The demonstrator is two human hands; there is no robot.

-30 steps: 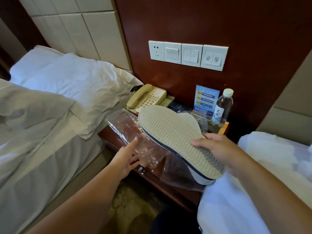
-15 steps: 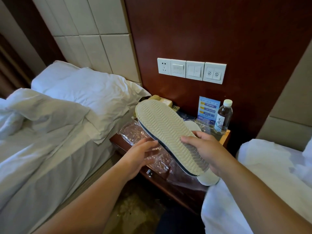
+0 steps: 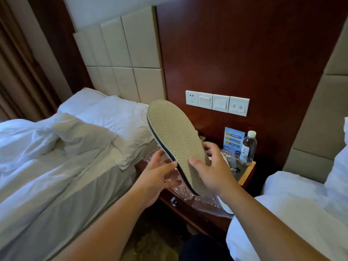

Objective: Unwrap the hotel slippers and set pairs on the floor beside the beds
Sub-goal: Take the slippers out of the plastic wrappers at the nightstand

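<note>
A pair of slippers [image 3: 175, 136] is held sole-up above the nightstand, the ribbed beige sole with a dark rim facing me. The white second slipper shows only at its lower end under my right wrist. My right hand [image 3: 212, 170] grips the heel half from the right, thumb on the sole. My left hand [image 3: 158, 172] touches the slippers' left edge, thumb against the dark rim. The clear plastic wrapper [image 3: 185, 191] lies crumpled on the nightstand below both hands.
The dark wood nightstand [image 3: 188, 210] stands between two white beds [image 3: 56, 166] [image 3: 282, 213]. On it are a water bottle [image 3: 248, 147] and a blue card [image 3: 233, 138]. Wall switches [image 3: 216, 102] sit above. A strip of carpeted floor [image 3: 150, 245] runs between the beds.
The slippers rose and tilted more upright, toe pointing up. My left hand left the wrapper and came up to the slippers' edge. The view tilted upward.
</note>
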